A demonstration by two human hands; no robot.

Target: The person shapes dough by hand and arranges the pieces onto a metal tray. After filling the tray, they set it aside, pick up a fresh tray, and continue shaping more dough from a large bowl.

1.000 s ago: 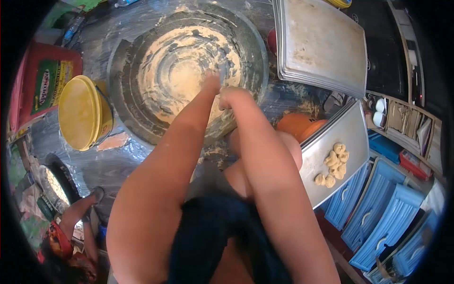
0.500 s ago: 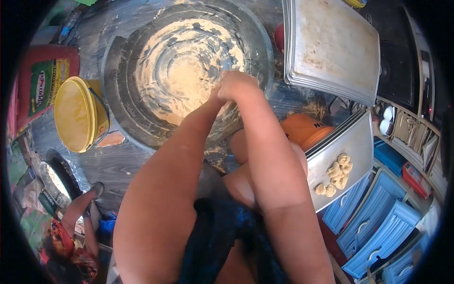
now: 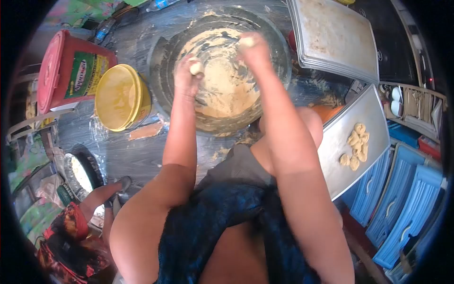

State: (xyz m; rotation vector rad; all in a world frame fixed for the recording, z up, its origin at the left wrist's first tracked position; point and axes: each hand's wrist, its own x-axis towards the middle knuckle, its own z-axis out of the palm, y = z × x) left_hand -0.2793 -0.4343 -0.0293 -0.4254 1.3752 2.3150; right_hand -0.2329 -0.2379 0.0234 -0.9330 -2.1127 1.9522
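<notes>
A wide dark basin sits on the floor in front of me, its inside coated with pale flour or crumbs. Over its left part, my left hand is closed round a pale dough ball. My right hand, somewhat blurred, is raised above the basin's right side with another pale dough ball in its fingers. To my right, several dough pieces lie in a cluster on a metal tray.
A yellow lidded bucket and a red bucket stand left of the basin. Stacked metal trays are at the upper right, blue drawers at the lower right. Another person sits at the lower left beside a pan.
My hands were together over the basin's right side. Now they are apart, the left moved left and the right moved up, each showing a dough ball. The whole view has shifted.
</notes>
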